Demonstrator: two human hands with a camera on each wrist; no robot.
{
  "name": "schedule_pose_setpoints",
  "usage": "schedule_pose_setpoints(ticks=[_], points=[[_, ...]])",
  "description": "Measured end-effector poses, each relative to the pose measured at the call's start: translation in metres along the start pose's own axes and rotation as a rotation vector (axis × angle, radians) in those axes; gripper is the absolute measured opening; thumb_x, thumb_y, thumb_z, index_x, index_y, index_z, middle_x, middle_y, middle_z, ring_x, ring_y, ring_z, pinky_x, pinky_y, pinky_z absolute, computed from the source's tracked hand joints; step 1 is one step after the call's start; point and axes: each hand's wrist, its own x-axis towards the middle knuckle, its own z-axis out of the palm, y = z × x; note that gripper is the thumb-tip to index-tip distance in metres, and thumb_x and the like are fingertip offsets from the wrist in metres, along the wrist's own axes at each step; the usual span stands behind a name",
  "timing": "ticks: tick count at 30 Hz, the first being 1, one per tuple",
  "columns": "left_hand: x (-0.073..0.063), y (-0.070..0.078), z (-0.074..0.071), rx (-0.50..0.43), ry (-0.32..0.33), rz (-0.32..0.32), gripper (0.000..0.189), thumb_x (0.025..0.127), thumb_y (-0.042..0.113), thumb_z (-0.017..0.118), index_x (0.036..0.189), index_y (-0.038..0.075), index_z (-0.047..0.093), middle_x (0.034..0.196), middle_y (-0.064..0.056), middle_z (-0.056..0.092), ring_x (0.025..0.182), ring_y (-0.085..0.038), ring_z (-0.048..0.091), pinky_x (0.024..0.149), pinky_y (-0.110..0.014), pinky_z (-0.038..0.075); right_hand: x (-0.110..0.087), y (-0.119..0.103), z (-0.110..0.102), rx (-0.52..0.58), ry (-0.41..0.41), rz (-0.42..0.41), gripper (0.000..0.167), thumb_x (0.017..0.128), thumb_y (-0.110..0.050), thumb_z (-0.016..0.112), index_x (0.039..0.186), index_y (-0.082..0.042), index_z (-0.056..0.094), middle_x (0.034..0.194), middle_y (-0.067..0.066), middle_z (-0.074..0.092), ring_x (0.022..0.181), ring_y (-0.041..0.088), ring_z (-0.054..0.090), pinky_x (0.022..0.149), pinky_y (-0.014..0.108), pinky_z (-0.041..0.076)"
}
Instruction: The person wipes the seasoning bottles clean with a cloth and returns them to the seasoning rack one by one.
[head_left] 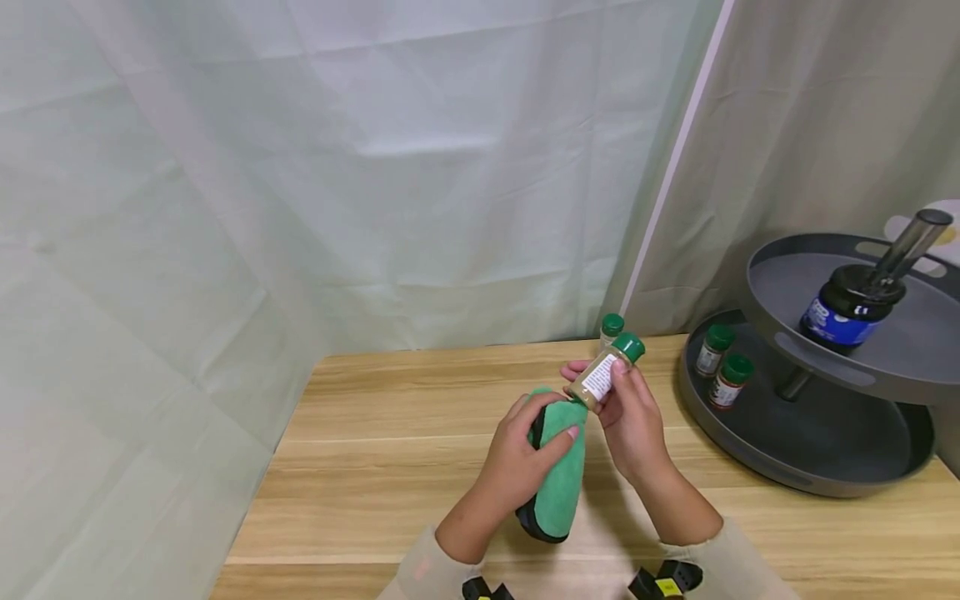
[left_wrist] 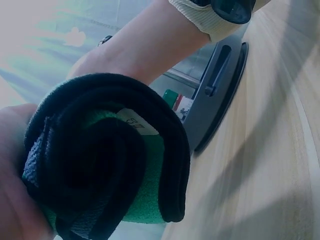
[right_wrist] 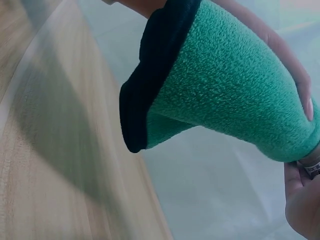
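Saw a wooden desk [head_left: 360,483], a grey two-tier tray [head_left: 847,442] at its right — then a rolled green cloth [head_left: 564,492] above the desk, gripped in the left hand [head_left: 521,454]. Noted, at the cloth's far end, the right hand [head_left: 632,414], pinching a tilted green-capped bottle [head_left: 600,377].

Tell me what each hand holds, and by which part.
Right hand: spice bottle, by its body, below the cap. Left hand: green cloth, near the end by the bottle.

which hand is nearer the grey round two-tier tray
Right. The right hand holds a tan green-capped jar to the left of the grey round two-tier tray; the left hand, gripping a rolled green fuzzy cloth, is farther left.
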Motion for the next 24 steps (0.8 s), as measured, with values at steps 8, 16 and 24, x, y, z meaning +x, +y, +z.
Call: schedule_pose_setpoints(ticks=[8,16,24], points=[[0.0017,0.0009,-0.0033,-0.011,0.017,0.039,0.033,0.094,0.038,0.07,0.125,0.03,0.064,0.123,0.005,0.061,0.107,-0.013,0.059,0.088,-0.032,0.052,-0.0002,0.0013,-0.0004,-0.021,-0.007,0.021,0.037,0.112,-0.034,0.027,0.138,-0.011,0.041,0.12,0.0,0.071,0.114,0.013,0.07,0.092,0.023,0.054],[0.0042,-0.0035,-0.0058,-0.004,0.046,-0.012,0.032,0.093,0.04,0.071,0.124,0.033,0.064,0.121,0.007,0.061,0.105,-0.014,0.059,0.088,-0.033,0.051,0.0,0.0006,-0.0015,-0.04,-0.021,0.035,0.034,0.112,-0.033,0.028,0.136,-0.014,0.044,0.121,0.0,0.069,0.114,0.014,0.07,0.096,0.025,0.053],[0.0053,-0.0037,-0.0074,0.02,0.047,-0.041,0.036,0.092,0.042,0.071,0.126,0.03,0.063,0.121,0.005,0.062,0.104,-0.015,0.059,0.086,-0.034,0.052,0.0013,-0.002,-0.0041,-0.117,0.001,0.045,0.035,0.112,-0.03,0.033,0.144,-0.017,0.038,0.12,-0.001,0.07,0.113,0.014,0.07,0.09,0.025,0.053]])
